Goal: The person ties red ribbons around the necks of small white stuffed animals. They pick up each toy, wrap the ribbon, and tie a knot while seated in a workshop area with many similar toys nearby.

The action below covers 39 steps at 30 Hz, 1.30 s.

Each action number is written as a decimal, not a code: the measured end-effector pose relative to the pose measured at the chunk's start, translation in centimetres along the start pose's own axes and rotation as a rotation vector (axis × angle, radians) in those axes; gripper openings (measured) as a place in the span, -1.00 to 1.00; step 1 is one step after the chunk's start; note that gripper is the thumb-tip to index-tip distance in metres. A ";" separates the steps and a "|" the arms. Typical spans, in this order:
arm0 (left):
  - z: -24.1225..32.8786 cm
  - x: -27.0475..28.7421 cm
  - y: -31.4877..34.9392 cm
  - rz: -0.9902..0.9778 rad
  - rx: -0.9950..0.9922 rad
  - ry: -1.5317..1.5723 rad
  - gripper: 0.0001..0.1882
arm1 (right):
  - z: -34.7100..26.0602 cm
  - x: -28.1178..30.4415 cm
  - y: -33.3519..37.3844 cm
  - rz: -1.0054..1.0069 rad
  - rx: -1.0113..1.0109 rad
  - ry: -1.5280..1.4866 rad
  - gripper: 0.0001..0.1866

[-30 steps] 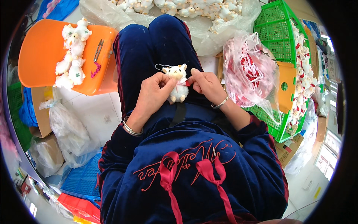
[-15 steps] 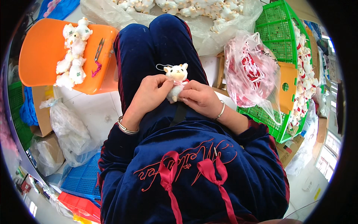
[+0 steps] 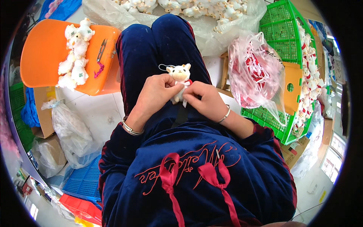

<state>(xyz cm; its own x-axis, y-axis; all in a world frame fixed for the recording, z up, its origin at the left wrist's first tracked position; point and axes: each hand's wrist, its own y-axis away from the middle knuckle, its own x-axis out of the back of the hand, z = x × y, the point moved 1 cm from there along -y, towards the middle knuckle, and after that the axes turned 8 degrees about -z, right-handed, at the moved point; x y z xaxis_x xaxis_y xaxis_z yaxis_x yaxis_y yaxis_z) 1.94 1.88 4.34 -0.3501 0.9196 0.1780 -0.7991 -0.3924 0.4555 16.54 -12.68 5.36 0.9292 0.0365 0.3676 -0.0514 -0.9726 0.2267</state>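
Observation:
A small white plush animal (image 3: pixel 180 73) with a grey loop on its head and a bit of red at its neck rests upright over my lap, on dark blue velvet trousers. My left hand (image 3: pixel 153 96) grips its body from the left. My right hand (image 3: pixel 204 100) pinches it at the neck and chest from the right. Both wrists wear thin silver bangles.
An orange plastic chair (image 3: pixel 45 49) at left carries several white plush toys (image 3: pixel 73 56), small snips (image 3: pixel 101 49) and a pink scrap. A clear bag of plush toys (image 3: pixel 189 9) lies ahead. At right, a pink bag of red-white pieces (image 3: pixel 253 72) leans on a green basket (image 3: pixel 283 45). Bags and boxes crowd the floor at left.
My right hand has come in from the right and closed on the toy's front. The toy now stands a little more upright between both hands.

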 end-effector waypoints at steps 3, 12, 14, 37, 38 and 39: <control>0.3 -0.2 0.2 -0.008 -0.010 -0.004 -0.71 | 0.5 -0.2 -0.1 0.077 -0.254 -0.227 -0.76; -0.3 -1.8 1.0 -0.008 -0.033 -0.028 -0.76 | 1.6 1.5 -0.6 -0.087 -0.409 -0.403 -0.71; -0.5 -1.9 0.8 0.013 -0.059 -0.041 -0.76 | 1.3 1.7 -0.6 -0.110 -0.517 -0.533 -0.72; -1.9 2.3 -0.4 -0.255 0.137 0.246 -0.75 | 0.9 -1.4 -1.9 0.177 -0.210 -0.073 -0.80; -2.2 2.6 -0.9 -0.293 0.142 0.241 -0.75 | 0.7 -1.3 -2.0 0.170 -0.198 -0.060 -0.81; -2.3 2.7 -1.2 -0.332 0.148 0.240 -0.75 | 0.6 -1.3 -2.1 0.171 -0.180 -0.035 -0.81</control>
<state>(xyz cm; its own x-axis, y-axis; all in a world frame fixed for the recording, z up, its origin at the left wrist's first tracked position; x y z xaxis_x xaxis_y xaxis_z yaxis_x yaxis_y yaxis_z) 0.77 4.79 2.25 -0.2033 0.9587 -0.1991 -0.8148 -0.0529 0.5773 15.68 -10.85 3.90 0.9134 -0.1363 0.3836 -0.2706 -0.9072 0.3220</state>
